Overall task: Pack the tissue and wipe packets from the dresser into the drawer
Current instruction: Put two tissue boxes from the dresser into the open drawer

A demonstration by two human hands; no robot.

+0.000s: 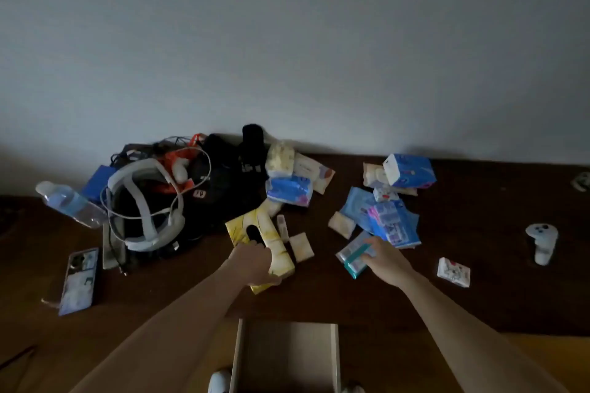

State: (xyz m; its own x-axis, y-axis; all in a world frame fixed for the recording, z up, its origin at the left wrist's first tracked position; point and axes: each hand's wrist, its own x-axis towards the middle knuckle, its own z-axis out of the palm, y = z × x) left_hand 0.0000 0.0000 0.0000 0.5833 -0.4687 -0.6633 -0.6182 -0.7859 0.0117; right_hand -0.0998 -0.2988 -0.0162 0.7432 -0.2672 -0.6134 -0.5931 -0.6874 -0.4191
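My left hand (255, 263) grips a large yellow tissue pack (266, 236) near the front of the dark wooden dresser (479, 297). My right hand (384, 260) pinches a small clear packet with a teal strip (352, 257). Further right and back lie several blue wipe and tissue packets (388, 222), a blue-and-white tissue pack (410, 171) and small cream packets (341, 224). More packets (289, 190) sit by the black pile. Below the dresser edge the drawer (287, 357) stands pulled out, its inside pale and bare.
At the back left is a heap of a black bag (223, 182), a white headset with cables (143, 201) and a water bottle (68, 202). A phone (79, 281) lies at the left, a white controller (541, 241) and a small white packet (453, 271) at the right.
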